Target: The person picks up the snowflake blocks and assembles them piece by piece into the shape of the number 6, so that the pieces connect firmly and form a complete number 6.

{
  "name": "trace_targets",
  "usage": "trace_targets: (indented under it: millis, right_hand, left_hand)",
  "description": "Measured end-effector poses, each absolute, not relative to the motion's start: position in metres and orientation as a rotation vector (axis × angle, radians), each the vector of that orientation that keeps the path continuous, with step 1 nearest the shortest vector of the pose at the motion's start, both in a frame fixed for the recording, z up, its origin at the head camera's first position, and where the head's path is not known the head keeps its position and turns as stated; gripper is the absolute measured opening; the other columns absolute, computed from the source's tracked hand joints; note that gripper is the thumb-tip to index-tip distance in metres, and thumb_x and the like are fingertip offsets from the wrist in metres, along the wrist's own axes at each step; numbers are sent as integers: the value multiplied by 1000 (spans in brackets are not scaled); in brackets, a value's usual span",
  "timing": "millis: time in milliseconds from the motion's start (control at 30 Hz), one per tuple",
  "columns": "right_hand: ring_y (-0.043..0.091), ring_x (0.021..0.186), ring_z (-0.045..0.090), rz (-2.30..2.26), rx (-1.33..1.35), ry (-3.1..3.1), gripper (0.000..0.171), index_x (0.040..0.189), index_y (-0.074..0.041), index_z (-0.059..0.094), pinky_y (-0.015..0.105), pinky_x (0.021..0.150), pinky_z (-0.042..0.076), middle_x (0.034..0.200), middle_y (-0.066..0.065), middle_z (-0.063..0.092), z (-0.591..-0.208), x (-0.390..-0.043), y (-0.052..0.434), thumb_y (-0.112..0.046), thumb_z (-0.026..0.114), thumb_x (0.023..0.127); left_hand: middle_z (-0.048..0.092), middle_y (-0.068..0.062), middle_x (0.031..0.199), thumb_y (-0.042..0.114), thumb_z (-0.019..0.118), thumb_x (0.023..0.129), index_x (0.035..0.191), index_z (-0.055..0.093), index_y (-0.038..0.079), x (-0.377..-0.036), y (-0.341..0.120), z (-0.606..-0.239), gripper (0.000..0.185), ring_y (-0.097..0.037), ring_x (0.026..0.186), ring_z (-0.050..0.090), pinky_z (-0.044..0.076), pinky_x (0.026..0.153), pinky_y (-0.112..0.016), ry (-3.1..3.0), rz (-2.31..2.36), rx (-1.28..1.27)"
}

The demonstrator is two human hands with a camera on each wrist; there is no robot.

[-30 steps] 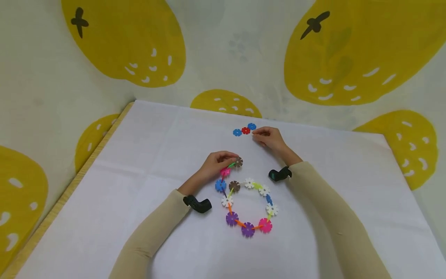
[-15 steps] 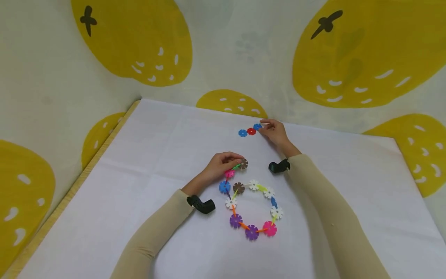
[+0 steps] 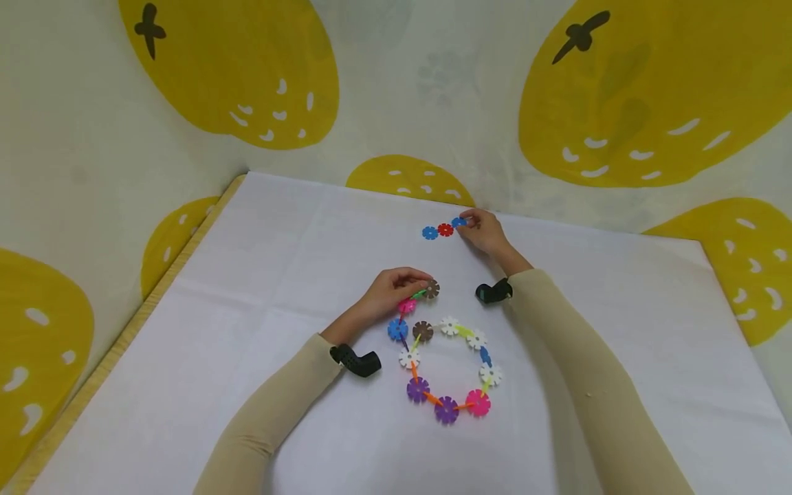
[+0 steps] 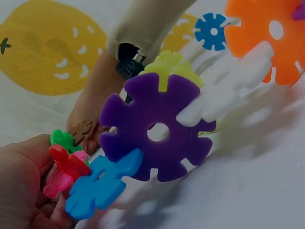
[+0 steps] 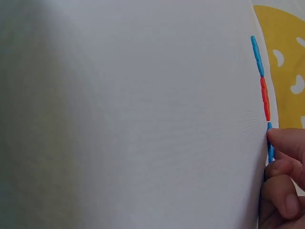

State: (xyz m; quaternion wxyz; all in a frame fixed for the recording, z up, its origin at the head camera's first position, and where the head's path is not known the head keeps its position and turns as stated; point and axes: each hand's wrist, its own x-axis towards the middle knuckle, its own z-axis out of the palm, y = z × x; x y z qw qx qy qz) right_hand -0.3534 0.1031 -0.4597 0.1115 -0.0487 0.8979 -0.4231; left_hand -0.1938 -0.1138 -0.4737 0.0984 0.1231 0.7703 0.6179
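A chain of interlocking plastic snowflake discs lies partly in a loop on the white cloth, with purple discs point(image 3: 446, 410) along its near side. My left hand point(image 3: 391, 294) pinches the chain's upper end around the green disc point(image 4: 65, 140), beside the brown disc point(image 3: 432, 289). A blue disc point(image 4: 102, 183) hangs just past those fingers in the left wrist view. Farther back, my right hand point(image 3: 485, 232) grips the rightmost blue disc point(image 5: 270, 143) between thumb and finger. To its left lie a red disc point(image 3: 445, 229) and another blue disc point(image 3: 430, 233), in a row.
White cloth point(image 3: 297, 275) covers the table, whose wooden edge point(image 3: 124, 338) shows at left. A wall covering with big yellow fruit prints point(image 3: 247, 69) rises right behind the table. Black wrist cameras point(image 3: 357, 362) sit on both wrists.
My right hand has moved from just beside the rightmost blue disc to take hold of it. The left hand keeps its grip on the chain. The head view has shifted slightly.
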Motion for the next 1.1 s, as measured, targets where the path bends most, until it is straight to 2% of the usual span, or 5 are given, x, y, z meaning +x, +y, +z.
trace_targets:
  millis: [200,367,567,767,1100]
  right_hand:
    - [31,109,45,-1313,-46,2619,40,128,-2,49,39,99,42,127,18,49,-462,-350,106,-18,65,94]
    - [21,91,49,-1438,-13,2553,40,124,-2,49,24,78,48,124,15,51,-462,-346,108,-17,68,92]
    - [9,64,51,-1567,-15,2450,34,119,1,52,14,57,45,101,8,54,-463,-342,112,-13,67,92]
    - [6,57,54,-1634,-49,2309,34,121,3,54,16,54,46,86,2,56,-463,-330,119,-11,66,93]
    - [9,60,54,-1598,-166,2242,33,118,4,57,17,56,46,76,0,61,-458,-301,124,-15,67,94]
  left_hand:
    - [70,-7,107,19,61,98,118,69,4,-194,-114,-475,26,-10,81,57,46,72,-21,2277,1840,370]
    - [70,-6,107,19,61,98,119,68,5,-196,-117,-476,26,-11,82,58,47,74,-22,2289,1843,370]
    - [69,-7,113,19,61,98,121,67,6,-198,-118,-478,28,-12,86,59,48,77,-23,2294,1863,364]
    - [68,-8,117,20,61,98,121,68,7,-197,-119,-478,27,-12,91,60,48,80,-24,2305,1841,347]
    - [69,-10,110,15,60,98,120,67,3,-198,-120,-476,26,-11,85,60,49,76,-22,2340,1837,382]
